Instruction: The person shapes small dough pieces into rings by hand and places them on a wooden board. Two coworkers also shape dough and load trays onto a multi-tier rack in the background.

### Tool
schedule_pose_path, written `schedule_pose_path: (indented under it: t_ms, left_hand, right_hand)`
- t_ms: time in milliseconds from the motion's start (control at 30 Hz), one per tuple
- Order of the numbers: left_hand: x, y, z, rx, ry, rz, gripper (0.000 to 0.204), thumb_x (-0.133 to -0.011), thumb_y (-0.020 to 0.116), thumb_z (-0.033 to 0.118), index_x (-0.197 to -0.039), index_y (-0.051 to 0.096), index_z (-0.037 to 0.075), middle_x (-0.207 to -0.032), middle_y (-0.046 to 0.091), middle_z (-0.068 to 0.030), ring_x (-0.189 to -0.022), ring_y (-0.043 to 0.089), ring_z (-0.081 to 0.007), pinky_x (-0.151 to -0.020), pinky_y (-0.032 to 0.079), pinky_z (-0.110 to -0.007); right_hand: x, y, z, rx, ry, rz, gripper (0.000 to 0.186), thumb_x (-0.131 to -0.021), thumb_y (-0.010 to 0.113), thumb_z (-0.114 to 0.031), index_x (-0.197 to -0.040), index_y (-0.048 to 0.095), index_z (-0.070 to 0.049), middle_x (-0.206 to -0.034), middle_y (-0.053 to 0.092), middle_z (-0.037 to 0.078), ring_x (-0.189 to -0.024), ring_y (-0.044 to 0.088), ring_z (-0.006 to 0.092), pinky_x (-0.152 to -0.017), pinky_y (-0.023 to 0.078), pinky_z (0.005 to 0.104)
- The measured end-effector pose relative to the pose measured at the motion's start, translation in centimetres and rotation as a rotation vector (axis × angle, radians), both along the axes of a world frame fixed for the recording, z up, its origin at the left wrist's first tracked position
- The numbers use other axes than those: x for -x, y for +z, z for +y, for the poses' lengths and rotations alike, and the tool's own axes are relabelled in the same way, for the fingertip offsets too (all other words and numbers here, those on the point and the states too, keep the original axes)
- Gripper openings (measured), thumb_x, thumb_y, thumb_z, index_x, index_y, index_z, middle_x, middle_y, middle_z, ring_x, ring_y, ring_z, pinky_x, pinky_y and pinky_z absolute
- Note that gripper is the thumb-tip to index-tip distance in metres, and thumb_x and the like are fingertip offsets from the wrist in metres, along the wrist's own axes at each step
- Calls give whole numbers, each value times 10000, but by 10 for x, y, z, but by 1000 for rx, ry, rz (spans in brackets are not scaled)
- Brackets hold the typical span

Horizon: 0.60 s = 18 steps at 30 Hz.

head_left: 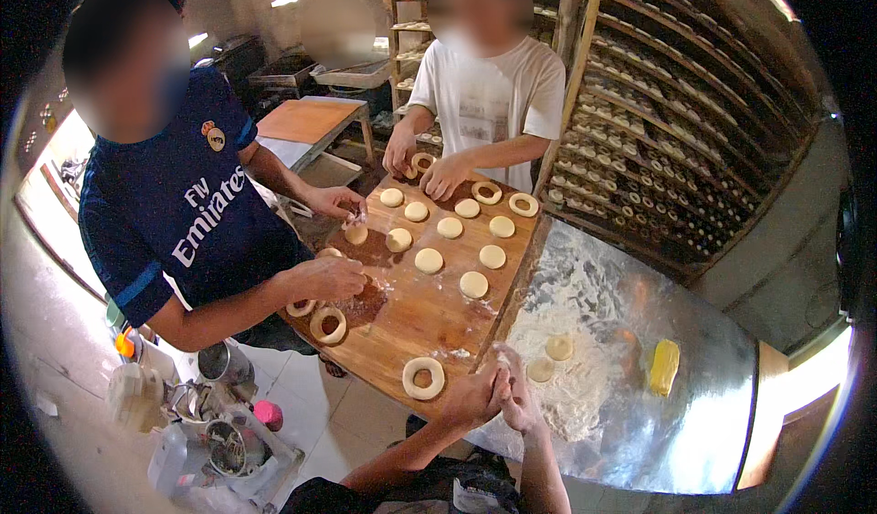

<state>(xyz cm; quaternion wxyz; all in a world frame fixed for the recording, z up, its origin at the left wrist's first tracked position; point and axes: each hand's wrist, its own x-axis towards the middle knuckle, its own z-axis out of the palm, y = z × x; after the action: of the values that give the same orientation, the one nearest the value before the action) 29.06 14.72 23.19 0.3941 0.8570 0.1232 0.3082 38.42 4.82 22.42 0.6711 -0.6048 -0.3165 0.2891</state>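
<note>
My left hand (469,397) and my right hand (519,402) meet at the board's near right corner, fingers closed together over something I cannot make out. Beside them on the wooden board (411,322) lies a dough ring (423,365). Several round dough discs (473,285) sit farther up it, with more rings (523,198) toward the edges. Right of my hands, the steel table (639,441) carries spread flour (580,404), two pale dough discs (559,347) and a yellow block (663,368).
A co-worker in navy (183,194) handles dough at the board's left; another in white (484,103) works at the far end. A tall rack of dough rings (658,130) stands behind the table. Buckets and metal pots (219,368) crowd the lower-left floor; an orange-topped table (306,116) stands behind.
</note>
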Motion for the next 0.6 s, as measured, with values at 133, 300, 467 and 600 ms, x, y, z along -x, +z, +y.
schedule_pose_path:
  t_ms: [133,300,467,600]
  left_hand:
    - [8,-8,21,89,25,45,277,-1052,393,325,-1065,513,75,-665,613,-209,-614,631,-442,-538,485,-534]
    - [17,-24,47,-149,-11,286,324,-904,594,222,-1127,524,-2,-968,660,-208,-684,667,-350,-544,527,-452]
    - [20,-29,64,-361,49,125,303,-992,486,276,-1122,517,4,-801,649,-195,-646,656,-393,-548,517,-495]
    - [16,-18,81,-76,-64,138,291,-1038,422,290,-1094,488,12,-799,656,-209,-662,653,-433,-584,503,-542]
  right_hand:
    - [11,-2,19,-97,12,226,588,-965,463,-554,-1307,421,-78,-945,625,67,-661,578,132,-642,475,281]
    - [8,-25,49,-670,282,279,725,-964,351,-703,-1360,369,-97,-876,658,161,-695,625,239,-620,497,309]
    - [14,-38,67,-262,50,-247,712,-979,324,-691,-1350,386,-87,-858,557,131,-675,552,213,-593,458,316]
    - [19,-25,69,-708,269,464,644,-1022,375,-565,-1439,347,-75,-1203,542,163,-1024,567,216,-826,475,313]
